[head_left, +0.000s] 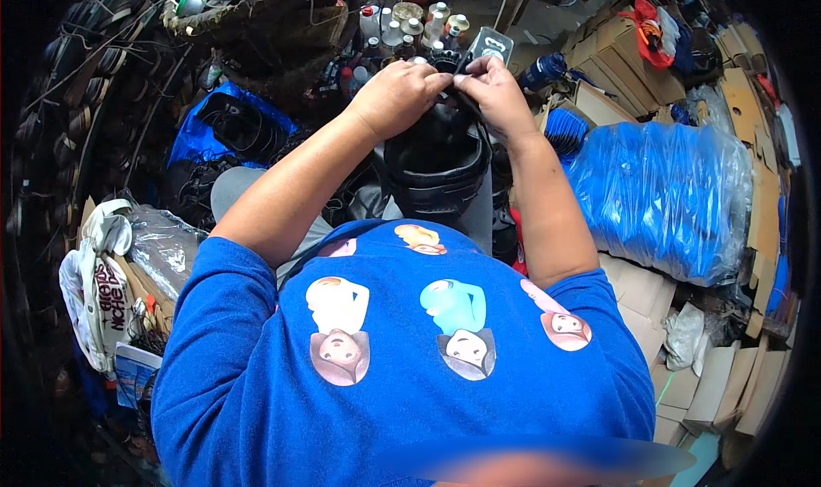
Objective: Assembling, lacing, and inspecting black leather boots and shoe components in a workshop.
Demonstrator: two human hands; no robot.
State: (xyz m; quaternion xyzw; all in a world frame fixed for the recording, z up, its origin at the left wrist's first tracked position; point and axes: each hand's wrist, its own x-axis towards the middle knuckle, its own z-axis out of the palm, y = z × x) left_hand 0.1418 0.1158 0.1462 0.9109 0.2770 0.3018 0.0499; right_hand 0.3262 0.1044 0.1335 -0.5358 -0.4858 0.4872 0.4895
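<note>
Cluttered workshop; black shoe (436,166) under both hands' (398,96) grip.

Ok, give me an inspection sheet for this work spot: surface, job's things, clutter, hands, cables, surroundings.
Surface: no table seen; the work rests on the person's lap.
Job's things: black shoe on the lap, toe toward the body.
Clutter: bottles past the shoe; blue plastic-wrapped bundle at right; flattened cardboard boxes lower right.
Hands: left hand and right hand both pinch the shoe's far edge, fingertips meeting.
Cables: dark cords hang at upper left.
Surroundings: white printed bag at left; crowded workshop floor.
</note>
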